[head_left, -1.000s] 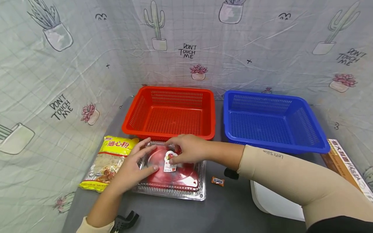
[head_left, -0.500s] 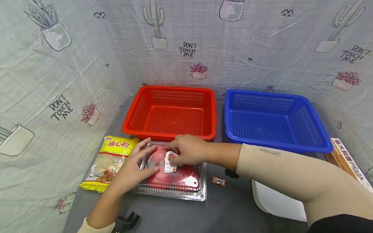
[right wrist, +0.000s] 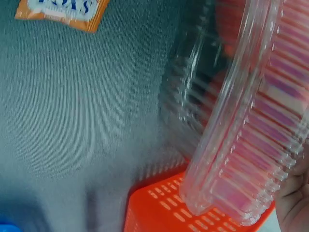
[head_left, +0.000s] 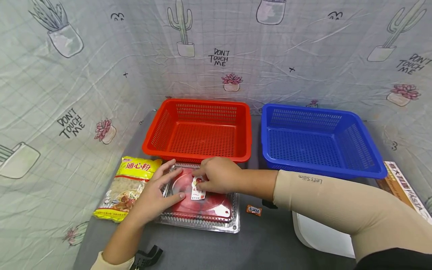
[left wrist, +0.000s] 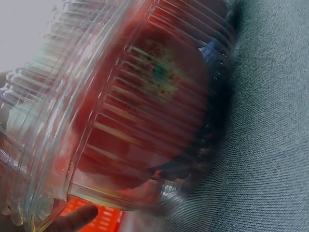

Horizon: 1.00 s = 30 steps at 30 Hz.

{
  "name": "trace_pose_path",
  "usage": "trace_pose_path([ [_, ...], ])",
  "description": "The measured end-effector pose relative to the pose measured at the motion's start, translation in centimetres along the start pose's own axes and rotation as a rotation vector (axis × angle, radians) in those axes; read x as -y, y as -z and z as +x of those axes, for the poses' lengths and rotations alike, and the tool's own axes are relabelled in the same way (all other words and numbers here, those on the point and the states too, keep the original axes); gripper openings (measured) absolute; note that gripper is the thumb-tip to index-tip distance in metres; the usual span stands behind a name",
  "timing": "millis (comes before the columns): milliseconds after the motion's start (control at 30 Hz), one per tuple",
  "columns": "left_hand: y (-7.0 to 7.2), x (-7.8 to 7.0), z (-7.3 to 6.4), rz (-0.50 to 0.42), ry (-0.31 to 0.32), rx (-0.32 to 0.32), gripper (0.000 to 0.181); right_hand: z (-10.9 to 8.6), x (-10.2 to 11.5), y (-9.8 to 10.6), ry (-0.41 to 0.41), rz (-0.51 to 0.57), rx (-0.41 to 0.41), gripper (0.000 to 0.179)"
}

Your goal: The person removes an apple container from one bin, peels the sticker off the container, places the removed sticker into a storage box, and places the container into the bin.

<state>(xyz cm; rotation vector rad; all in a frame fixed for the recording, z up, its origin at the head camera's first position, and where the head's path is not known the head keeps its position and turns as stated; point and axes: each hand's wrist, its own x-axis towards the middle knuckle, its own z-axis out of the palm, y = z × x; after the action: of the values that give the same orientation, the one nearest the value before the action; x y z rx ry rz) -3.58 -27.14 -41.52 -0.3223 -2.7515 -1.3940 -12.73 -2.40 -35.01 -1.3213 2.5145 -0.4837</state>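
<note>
A clear plastic clamshell box [head_left: 216,225] holding red round fruits lies on the grey table; in the left wrist view one fruit [left wrist: 159,116] shows through its ribbed side. A white label [head_left: 198,193] with a fruit picture and red print is on the lid. My left hand [head_left: 156,193] rests on the box's left side, fingers spread and thumb over the lid. My right hand [head_left: 221,175] reaches across from the right, its thumb and curled forefinger pinching the label's upper part, which they partly hide.
A red basket [head_left: 199,154] stands behind the box, a blue basket [head_left: 320,170] to its right. A yellow pasta bag [head_left: 126,183] lies left. A small orange sachet [head_left: 254,210], a white rounded object [head_left: 320,236] and a pasta box [head_left: 405,187] are on the right.
My right hand's fingers have curled in more closely at the label, covering more of its upper part. My left hand and the clamshell box keep their places.
</note>
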Motion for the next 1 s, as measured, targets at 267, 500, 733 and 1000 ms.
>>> trace_pose_path([
  [267, 0.0, 0.0, -0.1, 0.001, 0.013, -0.003, 0.072, 0.1, 0.1, -0.3, -0.033, 0.084, -0.056, 0.022],
  [500, 0.1, -0.1, -0.1, 0.001, 0.018, 0.003, 0.073, 0.2, 0.4, -0.9, -0.044, 0.078, -0.132, 0.004],
  [733, 0.1, 0.0, 0.0, -0.028, 0.014, 0.010, 0.071, 0.4, 0.7, -0.9, -0.058, 0.076, -0.133, 0.008],
  [1000, 0.1, 0.0, -0.1, -0.014, 0.012, 0.010, 0.071, 0.0, 0.8, 0.1, -0.014, 0.161, -0.077, 0.008],
])
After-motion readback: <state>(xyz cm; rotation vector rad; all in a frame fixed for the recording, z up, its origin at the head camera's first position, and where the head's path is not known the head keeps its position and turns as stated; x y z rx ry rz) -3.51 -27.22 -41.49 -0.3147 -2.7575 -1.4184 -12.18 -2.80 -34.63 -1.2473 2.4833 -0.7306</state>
